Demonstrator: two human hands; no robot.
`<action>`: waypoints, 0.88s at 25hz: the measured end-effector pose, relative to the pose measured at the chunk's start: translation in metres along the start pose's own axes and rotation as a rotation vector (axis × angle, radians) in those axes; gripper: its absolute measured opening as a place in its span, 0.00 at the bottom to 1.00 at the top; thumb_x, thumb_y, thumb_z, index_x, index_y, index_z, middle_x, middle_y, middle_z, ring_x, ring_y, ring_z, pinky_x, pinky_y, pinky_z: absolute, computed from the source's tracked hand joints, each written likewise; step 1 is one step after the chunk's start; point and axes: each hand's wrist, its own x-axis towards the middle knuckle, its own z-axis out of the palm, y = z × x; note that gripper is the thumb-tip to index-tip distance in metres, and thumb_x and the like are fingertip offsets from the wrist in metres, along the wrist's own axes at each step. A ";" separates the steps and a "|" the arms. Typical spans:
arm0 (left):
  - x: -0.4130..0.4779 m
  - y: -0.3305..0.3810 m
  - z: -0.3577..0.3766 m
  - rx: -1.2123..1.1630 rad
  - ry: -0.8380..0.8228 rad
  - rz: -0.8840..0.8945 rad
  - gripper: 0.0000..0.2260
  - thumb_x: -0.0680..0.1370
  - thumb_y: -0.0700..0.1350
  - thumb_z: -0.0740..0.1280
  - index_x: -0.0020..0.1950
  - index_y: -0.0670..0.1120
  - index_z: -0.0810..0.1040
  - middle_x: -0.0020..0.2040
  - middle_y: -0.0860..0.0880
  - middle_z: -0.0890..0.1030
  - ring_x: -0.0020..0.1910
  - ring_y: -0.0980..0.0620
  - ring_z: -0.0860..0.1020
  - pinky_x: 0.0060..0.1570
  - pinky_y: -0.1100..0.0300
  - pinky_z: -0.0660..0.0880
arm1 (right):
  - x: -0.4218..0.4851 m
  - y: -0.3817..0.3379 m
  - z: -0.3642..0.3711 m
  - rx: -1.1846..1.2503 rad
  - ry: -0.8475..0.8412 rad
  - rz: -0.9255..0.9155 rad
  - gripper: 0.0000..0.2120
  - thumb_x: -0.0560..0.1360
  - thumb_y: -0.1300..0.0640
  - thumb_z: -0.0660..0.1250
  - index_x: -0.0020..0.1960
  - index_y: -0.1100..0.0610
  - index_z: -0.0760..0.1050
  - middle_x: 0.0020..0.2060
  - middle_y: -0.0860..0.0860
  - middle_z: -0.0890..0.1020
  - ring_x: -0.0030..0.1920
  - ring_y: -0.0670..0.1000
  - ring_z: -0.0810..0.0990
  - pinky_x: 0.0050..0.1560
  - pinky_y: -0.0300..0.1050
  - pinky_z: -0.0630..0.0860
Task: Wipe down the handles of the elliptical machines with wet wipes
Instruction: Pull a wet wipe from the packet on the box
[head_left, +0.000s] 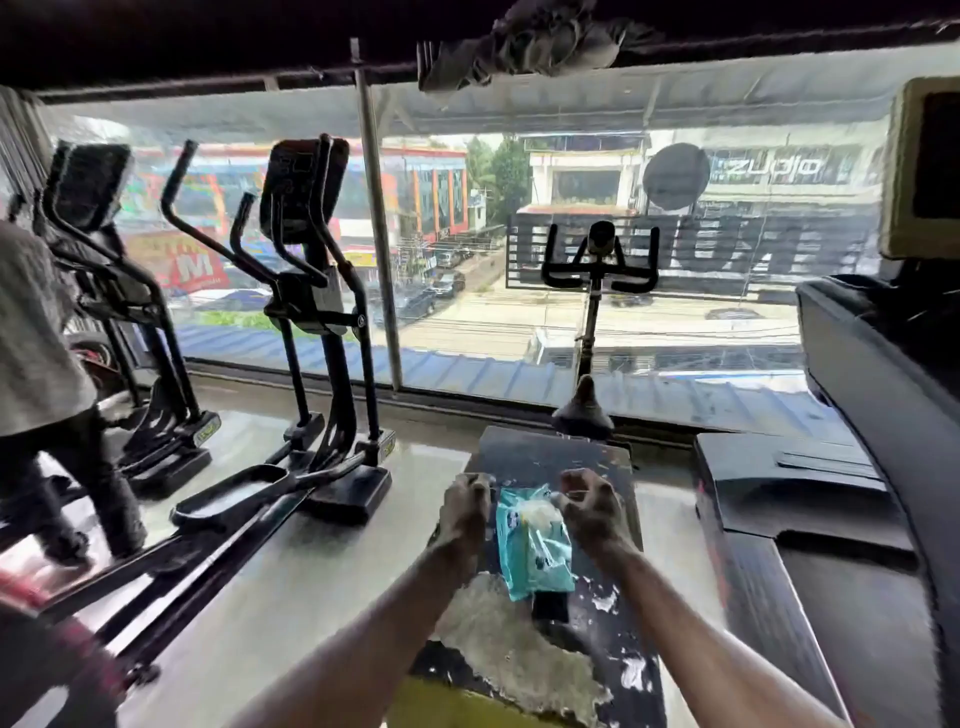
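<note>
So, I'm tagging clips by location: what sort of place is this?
Most likely a gym, on an upper floor: two elliptical machines and a spin bike stand at a big window over a street, and left hand and right hand hold a wet wipes pack.

Your arms are bare for as much of them as shows: your left forearm (363, 634) comes in from the bottom edge left of centre and your right forearm (691, 634) from the lower right. Your left hand (464, 512) and right hand (592, 512), just below the middle of the frame, are bare too, with knuckles and tendons ridged along their backs. Both forearms look broad at the bottom edge and taper to lean wrists.
</note>
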 end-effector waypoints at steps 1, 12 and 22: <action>0.007 -0.008 0.009 -0.011 0.010 -0.009 0.16 0.72 0.58 0.66 0.48 0.47 0.80 0.50 0.42 0.85 0.46 0.44 0.81 0.48 0.50 0.79 | 0.003 0.008 0.005 -0.057 -0.041 -0.008 0.14 0.74 0.55 0.75 0.59 0.55 0.81 0.53 0.52 0.85 0.51 0.51 0.80 0.48 0.39 0.68; 0.013 -0.043 0.050 0.338 0.056 -0.013 0.08 0.79 0.40 0.66 0.55 0.46 0.84 0.49 0.48 0.85 0.50 0.49 0.82 0.51 0.59 0.77 | 0.027 0.065 0.057 -0.062 -0.073 -0.152 0.03 0.75 0.54 0.75 0.46 0.53 0.85 0.45 0.50 0.87 0.48 0.53 0.84 0.45 0.41 0.69; 0.013 -0.021 0.026 0.189 -0.171 0.215 0.26 0.62 0.54 0.79 0.58 0.51 0.81 0.55 0.51 0.85 0.56 0.54 0.83 0.58 0.55 0.81 | 0.036 0.012 0.033 0.261 0.078 -0.153 0.06 0.76 0.55 0.75 0.43 0.52 0.79 0.36 0.46 0.84 0.37 0.47 0.82 0.39 0.41 0.74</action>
